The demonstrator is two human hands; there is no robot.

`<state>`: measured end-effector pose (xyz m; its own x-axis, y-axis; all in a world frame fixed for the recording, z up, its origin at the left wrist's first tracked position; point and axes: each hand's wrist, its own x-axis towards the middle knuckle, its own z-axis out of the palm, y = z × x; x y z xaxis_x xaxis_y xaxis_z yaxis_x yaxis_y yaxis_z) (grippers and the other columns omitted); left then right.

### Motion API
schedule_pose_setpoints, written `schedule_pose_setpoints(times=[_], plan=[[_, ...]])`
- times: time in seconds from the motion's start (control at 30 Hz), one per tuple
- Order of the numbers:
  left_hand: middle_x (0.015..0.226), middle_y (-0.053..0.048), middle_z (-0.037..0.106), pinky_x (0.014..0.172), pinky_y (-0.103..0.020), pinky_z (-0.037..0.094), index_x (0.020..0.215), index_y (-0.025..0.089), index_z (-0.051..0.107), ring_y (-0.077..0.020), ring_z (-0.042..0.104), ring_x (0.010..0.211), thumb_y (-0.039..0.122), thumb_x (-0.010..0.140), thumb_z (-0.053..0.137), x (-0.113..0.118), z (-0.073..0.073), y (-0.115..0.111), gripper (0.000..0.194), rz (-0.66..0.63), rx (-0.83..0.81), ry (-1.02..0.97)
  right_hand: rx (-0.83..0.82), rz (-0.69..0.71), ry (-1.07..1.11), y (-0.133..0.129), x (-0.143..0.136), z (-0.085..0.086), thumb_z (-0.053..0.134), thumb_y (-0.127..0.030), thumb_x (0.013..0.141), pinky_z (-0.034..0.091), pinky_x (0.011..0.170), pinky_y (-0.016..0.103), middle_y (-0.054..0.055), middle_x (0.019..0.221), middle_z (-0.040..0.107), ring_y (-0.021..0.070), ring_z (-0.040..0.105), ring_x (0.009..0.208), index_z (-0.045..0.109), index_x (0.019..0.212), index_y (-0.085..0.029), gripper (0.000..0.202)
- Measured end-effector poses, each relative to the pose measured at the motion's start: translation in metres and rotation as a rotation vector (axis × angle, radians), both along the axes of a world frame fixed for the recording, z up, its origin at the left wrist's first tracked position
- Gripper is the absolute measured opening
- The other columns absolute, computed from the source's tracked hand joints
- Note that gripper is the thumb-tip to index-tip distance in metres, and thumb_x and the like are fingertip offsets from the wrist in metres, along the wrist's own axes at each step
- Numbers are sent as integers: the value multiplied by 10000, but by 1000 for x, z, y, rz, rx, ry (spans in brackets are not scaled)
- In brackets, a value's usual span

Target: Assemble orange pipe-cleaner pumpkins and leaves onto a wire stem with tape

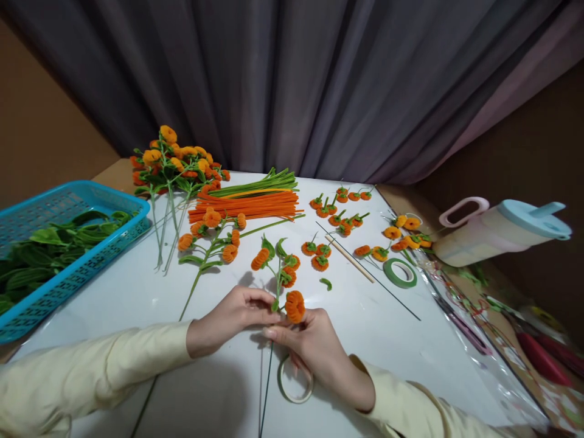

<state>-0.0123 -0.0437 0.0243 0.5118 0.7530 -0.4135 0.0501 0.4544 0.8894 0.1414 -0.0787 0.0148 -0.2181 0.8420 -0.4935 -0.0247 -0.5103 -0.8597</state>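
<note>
My left hand [237,316] is closed, thumb and fingertips pinching the green stem of a flower spray [279,274] made of fuzzy pipe cleaners, with orange blooms and small leaves. A dark wire stem [267,389] runs down from the pinch toward the front. Beside it my right hand [317,347] is closed too, thumb and forefinger meeting close to that stem. A pale green roll of floral tape [296,399] hangs at its lower fingers, some of which show through the ring. One orange bloom [295,306] sits just above the right fingers; its stem end is hidden.
Left stands a blue basket [137,219] of green leaves. Behind are finished flowers [177,161] and orange pipe cleaners [250,205]. Another spray [210,243] lies left of centre. Rightward are loose blooms [320,263], a wooden stick [350,260], green tape [400,274], scissors [465,328] and a tumbler [497,231].
</note>
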Motion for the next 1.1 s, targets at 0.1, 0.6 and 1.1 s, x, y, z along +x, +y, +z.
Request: schedule_pose_setpoints(times=[0.1,0.6,1.1], plan=[[711,-19,561,615,-221,367,754,111,701,-130,465,692,341,680,696,-3,-2,3,241,-85,94,-17,1,115,89,3,9,-3,778,-400,588,314,285,169,-72,311,428,44,352,241,643,627,-91,339],[635,13,515,637,-221,369,549,154,687,-110,426,638,154,618,654,-3,-13,15,76,-145,146,-14,558,595,-389,47,65,34,660,-334,751,478,655,262,68,788,718,177,644,695,740,800,-170,188],[583,26,519,625,-228,387,523,176,699,-104,422,615,99,553,638,-4,-17,19,102,-135,89,-80,912,488,-1326,64,86,3,375,-90,781,270,406,250,47,759,613,131,536,466,595,816,-181,240]])
